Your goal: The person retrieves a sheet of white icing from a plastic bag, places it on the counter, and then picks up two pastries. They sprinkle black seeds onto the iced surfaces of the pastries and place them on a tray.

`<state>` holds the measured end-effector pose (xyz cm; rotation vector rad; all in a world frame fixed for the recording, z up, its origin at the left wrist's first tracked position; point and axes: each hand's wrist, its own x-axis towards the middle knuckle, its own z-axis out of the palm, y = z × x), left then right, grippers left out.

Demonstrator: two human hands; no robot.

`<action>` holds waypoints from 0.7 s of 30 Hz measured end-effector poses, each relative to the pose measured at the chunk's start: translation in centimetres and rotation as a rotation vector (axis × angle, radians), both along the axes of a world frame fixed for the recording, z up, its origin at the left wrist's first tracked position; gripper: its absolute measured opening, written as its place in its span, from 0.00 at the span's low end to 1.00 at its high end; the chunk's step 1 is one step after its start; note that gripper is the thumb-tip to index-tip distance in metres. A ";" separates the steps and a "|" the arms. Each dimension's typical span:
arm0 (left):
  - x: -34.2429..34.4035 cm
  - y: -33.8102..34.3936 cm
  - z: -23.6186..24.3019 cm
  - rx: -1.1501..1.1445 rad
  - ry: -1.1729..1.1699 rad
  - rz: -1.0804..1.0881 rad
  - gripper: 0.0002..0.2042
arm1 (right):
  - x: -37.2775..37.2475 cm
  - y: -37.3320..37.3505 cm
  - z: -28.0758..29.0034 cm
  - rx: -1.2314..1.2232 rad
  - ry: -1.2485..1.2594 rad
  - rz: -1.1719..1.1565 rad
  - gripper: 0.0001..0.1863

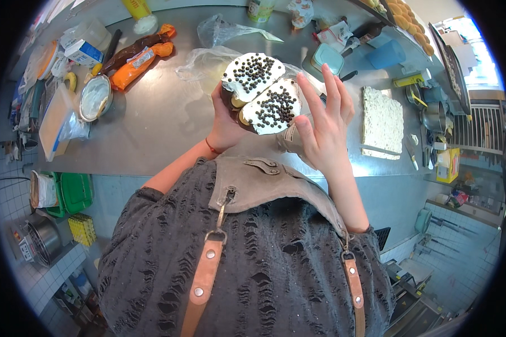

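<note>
My left hand (226, 124) holds up two small cakes (261, 92) side by side, each with white icing dotted with dark chocolate pearls and a dark base. My right hand (325, 126) is raised just to the right of them, fingers spread and upright, fingertips close to the right cake but holding nothing. Both hands hover above a steel counter (163, 129). My grey knitted top and apron straps fill the lower half of the view.
On the counter lie clear plastic bags (208, 62), orange and brown piping bags (138, 56), a round metal bowl (95, 96), a clear lidded box (59, 121), a teal container (327, 57) and a speckled white slab (381, 121). Green crates (73, 194) stand below left.
</note>
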<state>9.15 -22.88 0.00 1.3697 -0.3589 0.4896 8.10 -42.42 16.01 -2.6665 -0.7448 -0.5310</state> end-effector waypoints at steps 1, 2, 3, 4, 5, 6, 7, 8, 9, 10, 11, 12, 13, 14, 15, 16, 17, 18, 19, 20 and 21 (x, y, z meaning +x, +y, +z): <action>0.0 0.0 -0.1 0.005 0.001 -0.002 0.60 | 0.2 -0.1 -0.1 -0.005 0.008 -0.002 0.32; 0.0 0.0 -0.1 0.010 0.002 -0.003 0.60 | 0.4 -0.1 -0.1 0.002 0.019 0.004 0.31; 0.0 0.0 -0.2 0.014 -0.002 0.000 0.60 | 0.4 0.0 -0.2 -0.008 0.026 -0.001 0.31; 0.0 0.1 -0.2 0.018 -0.004 0.004 0.60 | 0.5 0.1 -0.3 -0.006 0.035 0.003 0.31; 0.0 0.2 -0.3 0.021 -0.006 0.008 0.60 | 0.4 0.2 -0.3 -0.005 0.046 0.008 0.31; 0.0 0.3 -0.4 0.045 -0.005 -0.003 0.62 | 0.4 0.2 -0.3 0.018 0.014 0.012 0.28; 0.0 0.4 -0.4 0.068 -0.005 -0.014 0.64 | 0.3 0.0 -0.2 0.042 -0.018 0.015 0.25; 0.0 0.5 -0.4 0.092 -0.005 -0.025 0.66 | 0.2 -0.3 -0.2 0.008 -0.026 0.006 0.23; 0.0 0.6 -0.5 0.081 -0.020 -0.029 0.66 | 0.1 -0.9 -0.2 0.161 -0.037 -0.017 0.19; 0.0 0.6 -0.5 0.070 -0.037 -0.032 0.66 | 0.1 -1.8 -0.2 0.257 -0.025 -0.051 0.16; -0.1 0.6 -0.5 0.054 -0.040 -0.039 0.66 | 0.2 -3.0 -0.5 0.352 -0.012 -0.085 0.13; -0.1 0.6 -0.6 0.072 -0.043 -0.021 0.66 | 0.2 -4.3 -1.0 0.450 0.078 -0.180 0.09; -0.1 0.6 -0.6 0.088 -0.035 -0.006 0.66 | 0.3 -6.0 -1.4 0.380 0.234 -0.234 0.09; -0.2 0.6 -0.6 0.092 -0.032 0.004 0.66 | 0.6 -7.5 -2.4 0.181 0.346 -0.266 0.08; -0.2 0.6 -0.7 0.098 -0.027 0.000 0.67 | 1.2 -8.4 -4.1 -0.013 0.437 -0.260 0.07; -0.2 0.7 -0.7 0.091 -0.028 -0.007 0.67 | 1.7 -9.0 -6.0 -0.220 0.547 -0.286 0.07; -0.3 0.7 -0.8 0.086 -0.028 -0.021 0.67 | 2.1 -9.2 -8.0 -0.371 0.641 -0.300 0.07; -0.4 0.8 -0.8 0.078 -0.009 -0.024 0.67 | 2.8 -9.0 -10.0 -0.529 0.750 -0.334 0.08; -0.4 0.8 -0.9 0.075 0.007 -0.032 0.67 | 3.7 -8.6 -11.5 -0.606 0.728 -0.234 0.07; -0.5 1.0 -0.9 0.073 0.026 -0.040 0.67 | 4.5 -8.2 -12.4 -0.623 0.704 -0.142 0.07; -0.6 0.9 -0.8 -0.021 0.035 -0.097 0.67 | 5.5 -7.4 -12.9 -0.659 0.710 -0.066 0.07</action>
